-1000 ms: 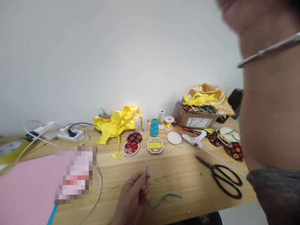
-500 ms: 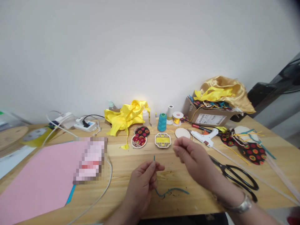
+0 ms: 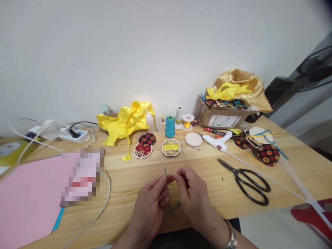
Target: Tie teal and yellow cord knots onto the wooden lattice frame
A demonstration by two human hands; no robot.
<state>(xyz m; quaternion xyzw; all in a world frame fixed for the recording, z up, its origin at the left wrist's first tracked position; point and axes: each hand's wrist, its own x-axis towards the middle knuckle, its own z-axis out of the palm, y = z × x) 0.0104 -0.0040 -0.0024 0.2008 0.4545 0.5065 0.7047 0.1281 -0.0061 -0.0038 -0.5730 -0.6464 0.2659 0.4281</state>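
Note:
A teal cord (image 3: 174,208) is pinched between the thumb and forefinger of my left hand (image 3: 153,199). Its short end sticks up above the fingertips, and the rest dangles crooked below them. Beside it, my right hand (image 3: 193,193) is closed in a pinch, its fingertips meeting those of the left. Whatever those right fingers hold is too small or hidden to make out. Beyond the hands lies a wooden lattice frame with yellow fabric (image 3: 171,148). Black-handled scissors (image 3: 243,180) rest to the right, apart from both hands.
At the back stand a teal thread cone (image 3: 169,127), a spool of yellow cord (image 3: 188,121) and yellow satin (image 3: 121,121). A white glue gun (image 3: 219,141) lies before a cardboard box (image 3: 220,117) of fabrics. Pink sheets (image 3: 31,197) and a white cable (image 3: 103,204) occupy the left side.
My right hand has come down and left to meet the left fingertips. The cord's hanging part, stretched rightward before, now dangles bunched between the hands. The camera view has shifted rightward.

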